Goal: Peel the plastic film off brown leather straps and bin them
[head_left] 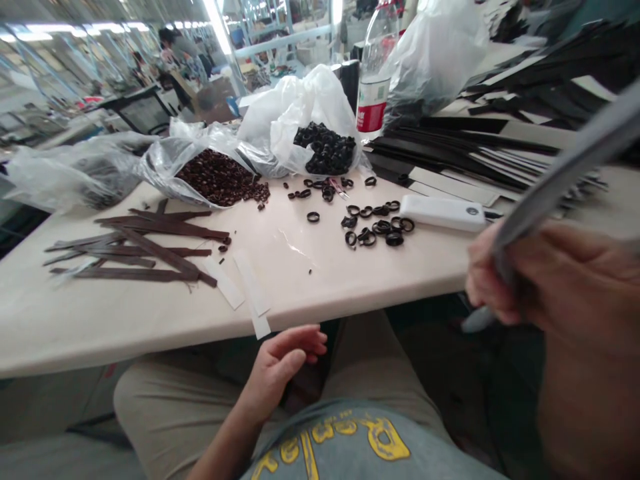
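Note:
On the right, close to the camera, my right hand (pixel 535 280) is closed around a long grey strip (pixel 555 160), blurred, that runs up toward the right edge. One end of the strip sticks out below the fingers. My left hand (pixel 287 357) hovers over my lap just off the table's front edge, fingers loosely bent, thumb apart, nothing in it. Nearest to it are white paper strips (pixel 250 283), one overhanging the edge. Black ring-shaped loops (pixel 383 227) lie loose in the middle of the table, beside a white oblong device (pixel 443 212).
Dark brown strips (pixel 145 247) lie piled at the left. Behind stand plastic bags with small brown pieces (pixel 215 177) and black loops (pixel 325 148). A bottle with a red label (pixel 373 100) stands near stacked black strips (pixel 440 150). People are in the background.

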Motion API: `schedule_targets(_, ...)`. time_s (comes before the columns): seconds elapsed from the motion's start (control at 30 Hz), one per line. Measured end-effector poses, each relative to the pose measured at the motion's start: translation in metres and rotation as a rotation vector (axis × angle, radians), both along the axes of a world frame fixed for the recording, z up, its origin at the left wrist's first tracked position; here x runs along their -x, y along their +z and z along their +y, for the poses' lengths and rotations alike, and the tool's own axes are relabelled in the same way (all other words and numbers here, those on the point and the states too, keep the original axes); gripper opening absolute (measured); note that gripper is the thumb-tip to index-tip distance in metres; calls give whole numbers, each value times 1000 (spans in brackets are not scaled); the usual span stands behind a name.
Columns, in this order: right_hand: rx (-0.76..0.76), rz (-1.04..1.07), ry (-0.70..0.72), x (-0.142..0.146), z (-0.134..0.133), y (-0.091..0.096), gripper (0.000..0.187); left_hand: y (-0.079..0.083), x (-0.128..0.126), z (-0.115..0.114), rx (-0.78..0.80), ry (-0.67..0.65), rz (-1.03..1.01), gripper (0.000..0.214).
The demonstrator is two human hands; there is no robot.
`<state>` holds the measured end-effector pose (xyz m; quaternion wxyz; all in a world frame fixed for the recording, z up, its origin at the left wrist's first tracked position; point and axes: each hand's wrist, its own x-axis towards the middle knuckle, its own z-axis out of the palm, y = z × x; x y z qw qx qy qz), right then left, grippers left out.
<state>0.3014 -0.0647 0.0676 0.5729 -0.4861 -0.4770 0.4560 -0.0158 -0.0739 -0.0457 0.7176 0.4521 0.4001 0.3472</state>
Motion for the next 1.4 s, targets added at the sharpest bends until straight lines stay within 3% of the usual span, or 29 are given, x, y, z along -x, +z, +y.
schedule_targets(0.1,248,-159,366,32,-4,-32,41,3,-12,14,-41,207,-147,42)
schedule_targets(0.17,296,-295,524,66,-7,-60,41,9,-22,23,-20,299,-206,41)
schedule_targets(0.27,253,-491,571,108,-12,-94,40,17,-31,31,48,440,-199,31)
schedule_targets(0.37,213,-566,526,124,-16,-110,40,19,-30,33,102,558,-171,29)
schedule_targets(0.47,188,-577,490,123,-17,-114,39,15,-26,32,141,624,-230,36)
schedule_targets(0.57,165,-569,456,123,-15,-113,39,6,-28,27,130,691,-270,28)
schedule_targets(0.7,95,-496,424,130,-10,-110,36,-5,-36,11,170,509,-172,20)
schedule_targets(0.83,52,-469,450,131,-10,-110,33,0,-27,11,101,345,-15,22)
schedule_targets(1.0,51,-601,464,126,-12,-115,38,14,-6,38,20,644,-125,28)
schedule_targets(1.03,49,-608,458,126,-12,-115,38,13,-6,39,36,648,-114,29)
schedule_targets(1.17,20,-523,445,128,-7,-115,34,4,-20,21,118,384,23,28)
schedule_targets(1.23,12,-510,461,128,-7,-115,33,4,-24,14,108,330,34,27)
schedule_targets(1.3,17,-557,471,126,-8,-116,36,10,-19,17,57,418,-19,30)
schedule_targets(1.4,38,-617,478,123,-11,-118,40,19,-7,33,-18,671,-125,28)
